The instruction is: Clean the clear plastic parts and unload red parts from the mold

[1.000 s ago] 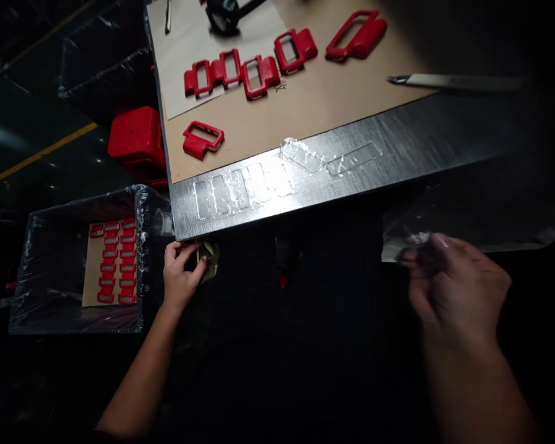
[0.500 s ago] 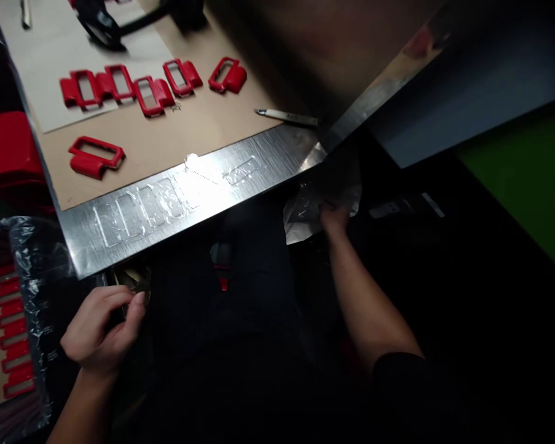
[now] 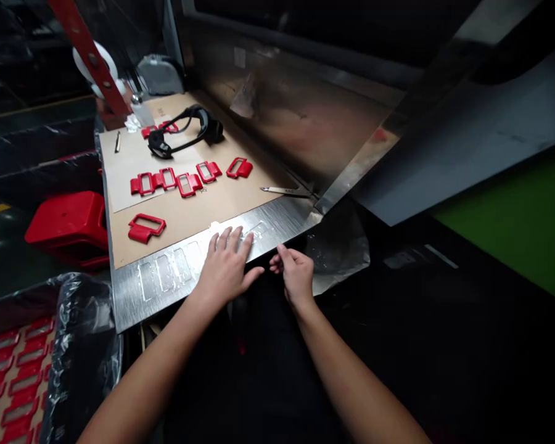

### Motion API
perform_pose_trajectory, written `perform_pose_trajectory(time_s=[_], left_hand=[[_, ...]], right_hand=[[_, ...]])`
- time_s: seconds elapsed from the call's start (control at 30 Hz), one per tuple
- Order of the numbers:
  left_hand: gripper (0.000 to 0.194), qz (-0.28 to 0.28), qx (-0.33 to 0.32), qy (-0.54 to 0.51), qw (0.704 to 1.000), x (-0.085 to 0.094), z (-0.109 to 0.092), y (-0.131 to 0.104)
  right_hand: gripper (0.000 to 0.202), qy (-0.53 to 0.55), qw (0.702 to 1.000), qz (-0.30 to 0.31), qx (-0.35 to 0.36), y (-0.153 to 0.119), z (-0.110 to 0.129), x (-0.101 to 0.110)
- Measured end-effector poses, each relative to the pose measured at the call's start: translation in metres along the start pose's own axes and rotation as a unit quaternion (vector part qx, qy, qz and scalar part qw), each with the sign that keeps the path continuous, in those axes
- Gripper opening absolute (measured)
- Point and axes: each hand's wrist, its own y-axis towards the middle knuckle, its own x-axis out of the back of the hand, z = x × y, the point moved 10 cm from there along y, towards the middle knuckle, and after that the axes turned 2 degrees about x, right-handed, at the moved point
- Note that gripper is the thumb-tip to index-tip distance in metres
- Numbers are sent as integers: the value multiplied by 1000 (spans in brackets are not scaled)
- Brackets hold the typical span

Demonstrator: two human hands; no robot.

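My left hand (image 3: 229,265) lies on the metal edge strip (image 3: 289,216) of the table, fingers spread and nothing held. Just right of it, my right hand (image 3: 296,271) is closed in a pinch beside the strip's front edge; what it holds, if anything, is too small to make out. Rectangular marks and clear scraps (image 3: 164,271) show on the strip left of my left hand. Beyond, several red plastic frames (image 3: 147,227) rest on the brown board (image 3: 189,216). A pale-handled knife (image 3: 284,192) lies near the board's right corner.
A black headset (image 3: 208,126) sits farther back on the board. A clear plastic bag (image 3: 345,246) hangs under the right corner. At lower left, a plastic-lined bin (image 3: 81,314) holds many red frames. A red stool (image 3: 67,225) stands left of the table.
The view has tilted up, showing more of the table's back. My left hand has moved from below the table onto the metal strip. My right hand has left the plastic bag and come beside it.
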Motion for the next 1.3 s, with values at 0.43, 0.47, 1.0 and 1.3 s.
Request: perform_pose_trajectory(time_s=[0.43, 0.47, 1.0, 1.3], left_hand=[[73, -2, -114, -219, 969, 17, -20, -17], [74, -13, -117, -242, 963, 19, -20, -19], [35, -143, -93, -242, 955, 40, -13, -60], [10, -58, 205, -559, 802, 17, 3, -85]], right_hand=[[39, 74, 990, 49, -106, -22, 2, -32], [36, 73, 990, 52, -110, -23, 2, -32], [22, 149, 949, 190, -204, -84, 29, -30], [39, 78, 971, 217, -58, -114, 32, -1]])
